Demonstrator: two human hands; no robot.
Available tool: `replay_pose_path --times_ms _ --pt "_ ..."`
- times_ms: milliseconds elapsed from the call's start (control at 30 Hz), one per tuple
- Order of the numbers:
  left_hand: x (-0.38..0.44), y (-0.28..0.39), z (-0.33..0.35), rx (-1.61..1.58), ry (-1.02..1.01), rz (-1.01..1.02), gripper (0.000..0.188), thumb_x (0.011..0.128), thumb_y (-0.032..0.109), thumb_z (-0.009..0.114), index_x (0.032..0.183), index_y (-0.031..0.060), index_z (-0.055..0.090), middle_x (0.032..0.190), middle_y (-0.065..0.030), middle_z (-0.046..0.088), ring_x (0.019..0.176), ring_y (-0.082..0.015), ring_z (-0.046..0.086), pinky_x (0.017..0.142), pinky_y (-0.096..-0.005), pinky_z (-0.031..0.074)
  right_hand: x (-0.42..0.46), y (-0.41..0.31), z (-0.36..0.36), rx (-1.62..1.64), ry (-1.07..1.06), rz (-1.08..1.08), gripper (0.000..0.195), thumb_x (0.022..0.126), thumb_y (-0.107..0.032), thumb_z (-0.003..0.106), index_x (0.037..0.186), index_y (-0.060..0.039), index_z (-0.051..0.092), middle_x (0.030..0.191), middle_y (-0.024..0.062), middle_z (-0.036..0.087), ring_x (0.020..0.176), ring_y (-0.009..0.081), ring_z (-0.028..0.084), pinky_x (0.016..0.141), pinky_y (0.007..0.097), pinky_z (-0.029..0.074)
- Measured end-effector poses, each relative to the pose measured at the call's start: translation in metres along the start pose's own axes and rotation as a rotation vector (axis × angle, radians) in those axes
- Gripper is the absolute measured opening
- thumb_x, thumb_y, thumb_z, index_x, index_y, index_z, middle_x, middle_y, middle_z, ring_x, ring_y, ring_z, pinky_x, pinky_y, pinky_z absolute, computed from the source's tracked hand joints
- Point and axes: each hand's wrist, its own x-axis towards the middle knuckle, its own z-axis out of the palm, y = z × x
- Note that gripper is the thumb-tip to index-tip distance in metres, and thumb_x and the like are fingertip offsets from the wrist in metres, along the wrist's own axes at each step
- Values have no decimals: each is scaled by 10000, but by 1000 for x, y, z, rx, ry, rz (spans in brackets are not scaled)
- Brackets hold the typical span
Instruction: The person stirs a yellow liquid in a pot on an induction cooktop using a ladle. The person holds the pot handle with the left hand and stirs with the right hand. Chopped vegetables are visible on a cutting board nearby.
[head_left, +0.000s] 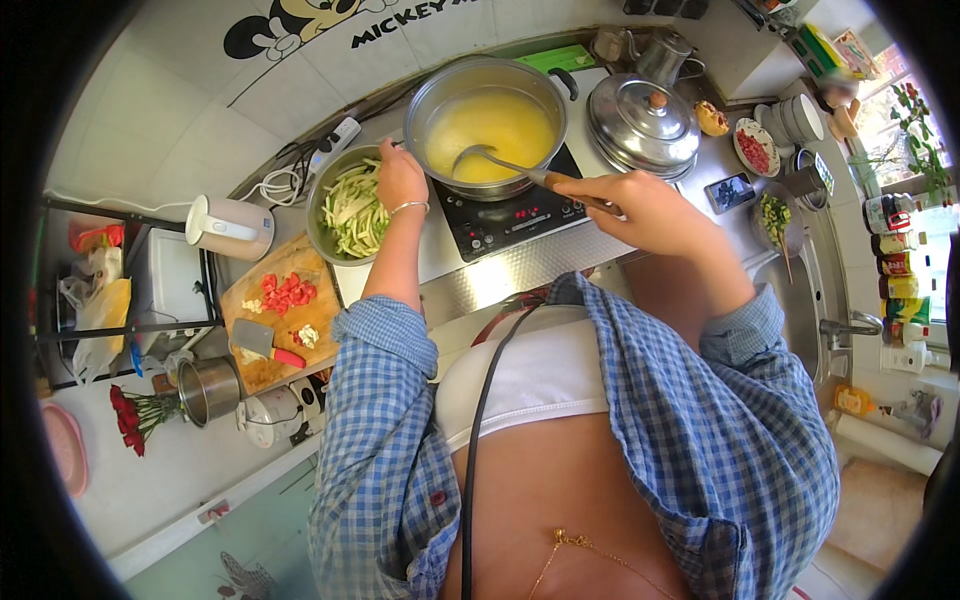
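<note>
A large metal pot (420, 112) of yellow liquid stands on a black induction cooktop (517, 221) whose display is lit. My right hand (649, 214) grips the wooden handle of a metal ladle (517, 166), and the ladle's bowl rests partly in the liquid. With my left hand (403, 180) I hold the rim side of a metal pan (319, 247) filled with pale green vegetable strips (349, 214). This pan is just left of the pot. The fingertips of my left hand are near the pot's left handle; exactly what they pinch is partly hidden.
On the left, a cutting board (251, 289) bears chopped tomato (285, 292), garlic and a cleaver (253, 337). An electric kettle (231, 227) and a power strip (345, 135) are behind it. Stacked lids (641, 124), a phone (730, 193), bowls of chopped food and a sink (799, 300) lie right.
</note>
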Motion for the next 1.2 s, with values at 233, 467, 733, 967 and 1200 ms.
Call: replay_pose_path --times_ms 233,467,733,967,1200 --pt "1 -4 3 -11 16 18 363 1045 302 381 1292 84 534 949 -264 708 864 -479 667 731 -571 511 -17 -7 -26 -75 71 77 385 898 -94 584 1274 -101 667 911 190 716 796 375 684 732 462 535" --pt "0 -1 2 -15 -1 8 357 1046 300 380 1288 87 534 969 -261 707 876 -477 666 739 -572 512 -8 10 -11 -188 116 100 415 911 -100 590 1324 -118 631 932 201 711 867 384 680 790 480 529" --pt "-1 1 -2 -9 -23 -18 359 1045 305 380 1294 98 534 976 -254 708 879 -475 666 749 -578 510 20 38 18 -129 203 -8 452 912 -103 589 1362 -144 596 1062 200 706 925 394 679 840 479 539" --pt "0 3 -3 -2 -33 -25 360 1045 308 379 1299 102 529 981 -252 708 878 -475 666 750 -578 510 41 61 41 -170 216 3 479 930 -95 590 1407 -133 557 1129 190 691 960 382 674 855 457 541" --pt "-1 1 -3 -21 -18 -3 365 1045 304 375 1296 91 534 992 -252 708 886 -474 666 755 -577 509 39 44 39 -278 216 27 464 927 -157 613 1389 -137 574 987 166 714 842 367 691 775 456 553"
